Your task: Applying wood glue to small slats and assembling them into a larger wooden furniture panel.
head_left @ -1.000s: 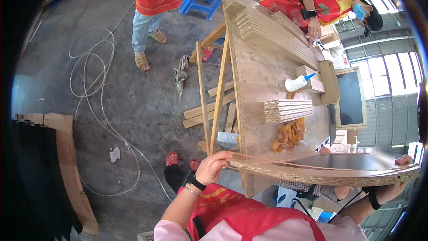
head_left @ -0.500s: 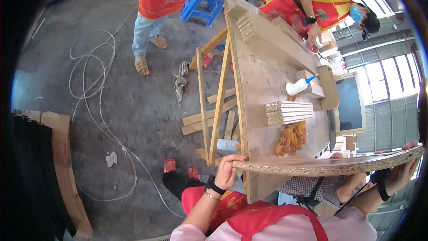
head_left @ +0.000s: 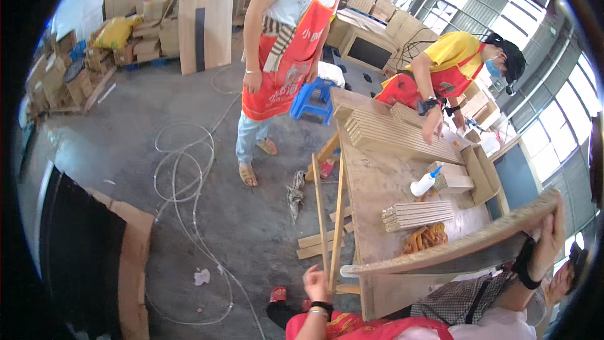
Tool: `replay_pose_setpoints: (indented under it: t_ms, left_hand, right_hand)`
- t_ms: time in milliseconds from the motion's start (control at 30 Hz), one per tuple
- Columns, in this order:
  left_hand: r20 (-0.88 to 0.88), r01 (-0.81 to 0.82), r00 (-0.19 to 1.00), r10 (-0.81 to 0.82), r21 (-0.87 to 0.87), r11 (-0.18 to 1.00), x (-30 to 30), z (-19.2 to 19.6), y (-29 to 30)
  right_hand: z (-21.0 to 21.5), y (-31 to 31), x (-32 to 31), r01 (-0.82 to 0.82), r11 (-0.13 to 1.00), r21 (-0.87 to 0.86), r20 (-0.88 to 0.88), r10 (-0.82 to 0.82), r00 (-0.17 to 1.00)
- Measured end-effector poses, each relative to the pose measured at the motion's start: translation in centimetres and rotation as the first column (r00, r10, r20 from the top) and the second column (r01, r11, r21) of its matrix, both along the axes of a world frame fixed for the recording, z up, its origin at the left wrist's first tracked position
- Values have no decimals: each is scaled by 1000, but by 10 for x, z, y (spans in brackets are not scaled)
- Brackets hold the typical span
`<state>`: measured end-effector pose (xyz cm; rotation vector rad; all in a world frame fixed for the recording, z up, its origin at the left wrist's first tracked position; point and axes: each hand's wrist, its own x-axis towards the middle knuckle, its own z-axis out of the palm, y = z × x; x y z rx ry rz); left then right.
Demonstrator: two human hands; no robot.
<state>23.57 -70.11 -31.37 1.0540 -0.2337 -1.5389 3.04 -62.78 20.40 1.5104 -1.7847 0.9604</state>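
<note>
A long particle board panel (head_left: 459, 243) is tilted over the near end of the worktable (head_left: 377, 182), its rough chip edge facing up. My right hand (head_left: 551, 239) holds the panel at its far right end, fingers along the edge. Just off the panel's left corner is my left hand (head_left: 316, 284), apart from it, with loosely bent fingers and nothing in them. Beyond the panel lie an orange-brown bundle (head_left: 426, 238), a stack of short particle board strips (head_left: 416, 215) and a white glue bottle (head_left: 423, 186) with a blue tip.
Long strips (head_left: 402, 135) are stacked on the table's far part, beside a co-worker (head_left: 450, 69) in a yellow shirt. Another person (head_left: 286, 56) in a red apron stands at the left. A hose (head_left: 204, 179) loops over the floor. A blue stool (head_left: 313, 102) stands behind.
My left hand has let go of the panel's left corner and moved down and away. The panel's right end has risen and tilted. My view has swung up and left.
</note>
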Motion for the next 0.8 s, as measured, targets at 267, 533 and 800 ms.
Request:
replay_pose_setpoints:
  t_ms: [267, 533, 800]
  left_hand:
    - [122, 328, 925, -359, 215, 920, 148, 89, -11]
    - [830, 926, 376, -413, -323, 195, 99, 207, -70]
    - [805, 922, 330, -493, -163, 351, 64, 141, -72]
  right_hand:
    - [29, -41, 77, -172, 963, 209, -253, 223, 941]
    - [10, -9, 66, -273, 954, -122, -156, 253, 955]
    - [-73, 61, 33, -207, 973, -105, 316, 230, 921]
